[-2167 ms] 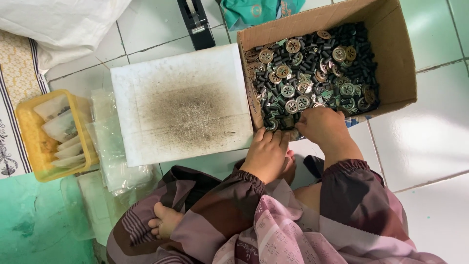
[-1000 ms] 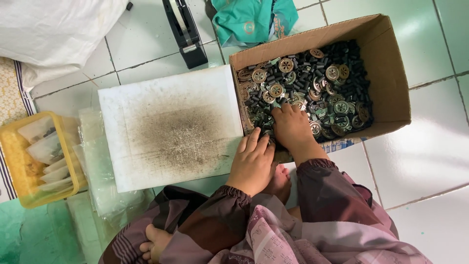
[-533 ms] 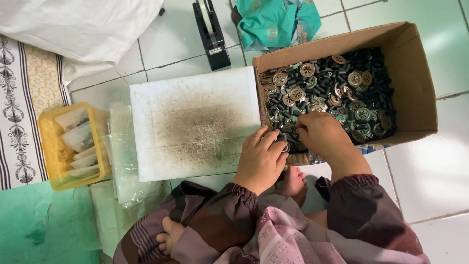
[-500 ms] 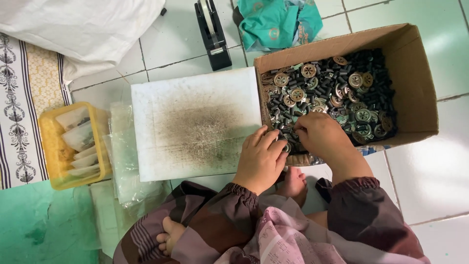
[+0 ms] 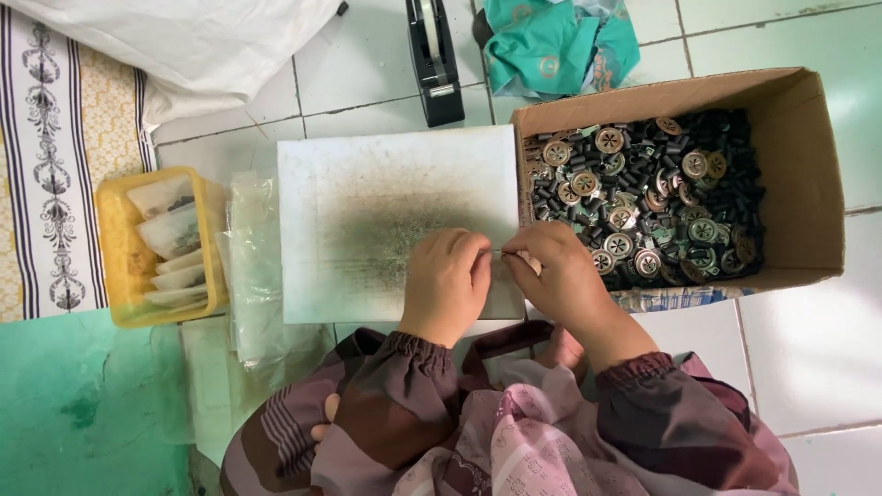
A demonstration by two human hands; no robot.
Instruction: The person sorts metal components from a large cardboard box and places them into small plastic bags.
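**Q:** Watching the head cam feed here. What are the two hands doing over that board?

**A:** From what I see, the left hand [image 5: 447, 280] and right hand [image 5: 558, 276] are pinched together around one small, pale metal piece [image 5: 525, 259], fingertips of both closed narrow on it. It's too small for me to tell what it is. The pinch sits right at the board's edge, just beside the open brown cardboard box [image 5: 810, 156], I'd guess so the reach into the pile of small dark round metal parts [image 5: 657, 207] stays short.

**Q:** And the board?

**A:** The flat white board with a grey sooty smudge [image 5: 386, 220] lies under and left of the pinch, probably as a work surface. Further left is a yellow plastic tub of small filled clear bags [image 5: 165, 243]. Beyond the hands stands a black tape dispenser [image 5: 435, 60], likely handy for sealing.
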